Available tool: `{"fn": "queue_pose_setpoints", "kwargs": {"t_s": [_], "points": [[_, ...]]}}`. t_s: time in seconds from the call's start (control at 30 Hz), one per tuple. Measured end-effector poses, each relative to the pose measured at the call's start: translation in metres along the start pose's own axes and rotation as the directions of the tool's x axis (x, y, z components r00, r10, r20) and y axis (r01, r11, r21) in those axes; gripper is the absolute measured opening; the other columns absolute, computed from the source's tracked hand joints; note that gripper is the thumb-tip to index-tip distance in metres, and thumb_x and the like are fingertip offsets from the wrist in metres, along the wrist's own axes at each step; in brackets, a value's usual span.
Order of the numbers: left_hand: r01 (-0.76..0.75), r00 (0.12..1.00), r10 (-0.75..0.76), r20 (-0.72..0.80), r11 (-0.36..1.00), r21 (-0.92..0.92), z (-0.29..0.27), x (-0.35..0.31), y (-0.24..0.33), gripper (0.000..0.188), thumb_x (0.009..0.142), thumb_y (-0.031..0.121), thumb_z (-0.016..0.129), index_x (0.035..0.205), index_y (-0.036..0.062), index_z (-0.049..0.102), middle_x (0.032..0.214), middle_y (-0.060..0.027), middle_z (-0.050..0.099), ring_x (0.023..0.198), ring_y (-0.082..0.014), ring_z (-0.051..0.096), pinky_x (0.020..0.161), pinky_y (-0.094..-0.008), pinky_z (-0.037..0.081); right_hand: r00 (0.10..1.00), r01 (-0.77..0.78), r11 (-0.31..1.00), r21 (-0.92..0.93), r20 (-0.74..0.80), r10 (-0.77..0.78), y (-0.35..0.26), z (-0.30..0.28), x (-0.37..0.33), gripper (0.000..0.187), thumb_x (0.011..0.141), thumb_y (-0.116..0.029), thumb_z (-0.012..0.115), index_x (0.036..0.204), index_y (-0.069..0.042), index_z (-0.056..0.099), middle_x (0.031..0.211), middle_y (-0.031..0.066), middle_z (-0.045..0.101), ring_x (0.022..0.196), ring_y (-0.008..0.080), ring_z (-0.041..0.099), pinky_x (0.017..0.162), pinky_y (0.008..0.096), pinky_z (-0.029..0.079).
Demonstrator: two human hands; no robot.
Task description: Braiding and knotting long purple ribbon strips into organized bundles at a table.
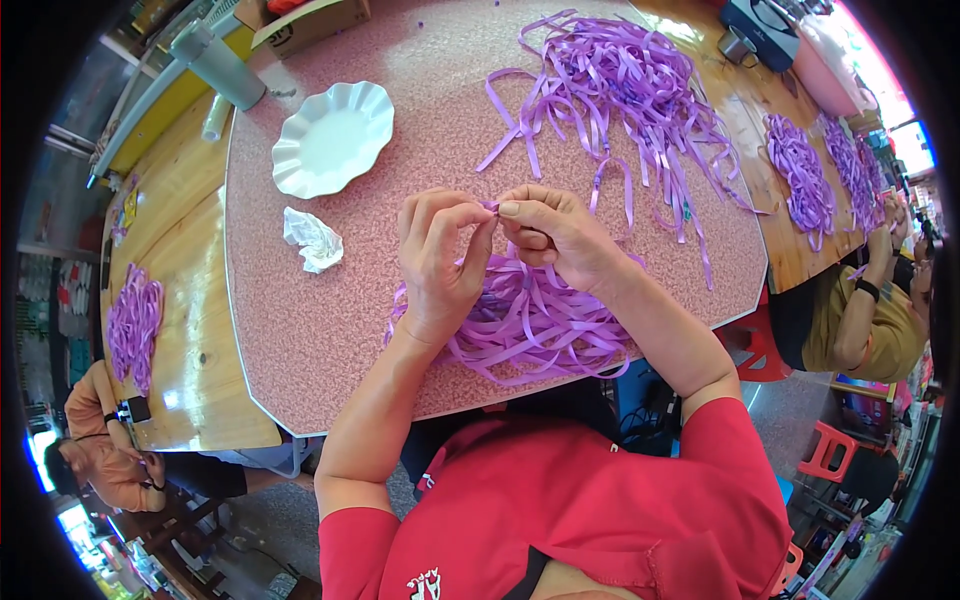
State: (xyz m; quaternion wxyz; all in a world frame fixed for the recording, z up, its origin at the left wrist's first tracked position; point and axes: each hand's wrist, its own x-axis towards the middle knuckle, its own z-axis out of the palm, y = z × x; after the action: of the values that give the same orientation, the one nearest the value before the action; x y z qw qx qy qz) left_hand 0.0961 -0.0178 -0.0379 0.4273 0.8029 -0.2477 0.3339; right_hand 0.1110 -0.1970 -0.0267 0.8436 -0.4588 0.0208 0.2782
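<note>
My left hand (440,255) and my right hand (555,232) meet above the pink speckled table (300,360), fingertips nearly touching. Between them they pinch a small bit of purple ribbon (490,206); most of it is hidden by the fingers. Both hands are closed in a pinch, with the left fingers arched. Below my hands and close to my body lies a heap of purple ribbons (545,330), partly covered by my wrists. A bigger loose pile of purple ribbons (635,85) spreads over the far right of the table, its strands trailing toward me.
Left of my hands are a white scalloped dish (335,140) and a crumpled tissue (313,240). A grey-green tumbler (217,65) and a cardboard box (312,25) stand at the far left. Wooden tables on both sides carry ribbon bundles (135,330), with a person seated at each.
</note>
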Motion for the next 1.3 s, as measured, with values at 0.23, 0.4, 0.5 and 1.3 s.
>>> {"fn": "queue_pose_setpoints", "kwargs": {"t_s": [0.23, 0.4, 0.5, 1.3], "points": [[0.227, 0.973, -0.207, 0.105, 0.943, -0.243, 0.003, 0.001, 0.0, 0.021, 0.079, 0.0, 0.075, 0.092, 0.0044, 0.059, 0.094, -0.01, 0.062, 0.092, -0.0272, 0.059, 0.083, -0.0371, 0.047, 1.0, -0.006, 1.0, -0.023, 0.021, 0.006, -0.002, -0.005, 0.001, 0.013, 0.095, -0.017, 0.068, 0.101, -0.007, 0.068, 0.072, -0.0065, 0.055, 0.055, 0.0002, 0.041, 0.044, 0.0175, 0.029], [0.394, 0.918, -0.335, 0.213, 0.841, -0.37, 0.001, -0.003, -0.002, 0.017, 0.084, 0.003, 0.073, 0.093, 0.0033, 0.059, 0.093, -0.0073, 0.061, 0.091, -0.0202, 0.058, 0.083, -0.0341, 0.046, 1.0, 0.012, 0.998, -0.055, 0.004, -0.012, -0.001, -0.003, 0.0, 0.013, 0.094, -0.017, 0.069, 0.101, -0.006, 0.068, 0.074, -0.0061, 0.057, 0.056, 0.0006, 0.043, 0.046, 0.018, 0.03], [0.505, 0.861, -0.4, 0.315, 0.745, -0.436, -0.003, -0.003, -0.002, 0.014, 0.088, 0.005, 0.071, 0.095, 0.0037, 0.059, 0.097, -0.0037, 0.059, 0.094, -0.0137, 0.056, 0.087, -0.0303, 0.045, 0.999, 0.033, 0.996, -0.088, -0.012, -0.034, 0.0, -0.002, 0.0, 0.013, 0.093, -0.017, 0.07, 0.101, -0.006, 0.069, 0.074, -0.0059, 0.058, 0.055, 0.0011, 0.043, 0.047, 0.0185, 0.031], [0.359, 0.933, -0.324, 0.154, 0.86, -0.362, 0.003, -0.003, -0.003, 0.017, 0.085, 0.001, 0.074, 0.094, 0.0027, 0.06, 0.092, -0.0066, 0.06, 0.089, -0.0173, 0.058, 0.081, -0.03, 0.046, 0.996, 0.082, 0.982, -0.172, -0.012, -0.086, -0.002, -0.001, -0.002, 0.016, 0.093, -0.019, 0.071, 0.102, -0.005, 0.071, 0.072, -0.0067, 0.058, 0.055, -0.0002, 0.043, 0.046, 0.0172, 0.031]]}}
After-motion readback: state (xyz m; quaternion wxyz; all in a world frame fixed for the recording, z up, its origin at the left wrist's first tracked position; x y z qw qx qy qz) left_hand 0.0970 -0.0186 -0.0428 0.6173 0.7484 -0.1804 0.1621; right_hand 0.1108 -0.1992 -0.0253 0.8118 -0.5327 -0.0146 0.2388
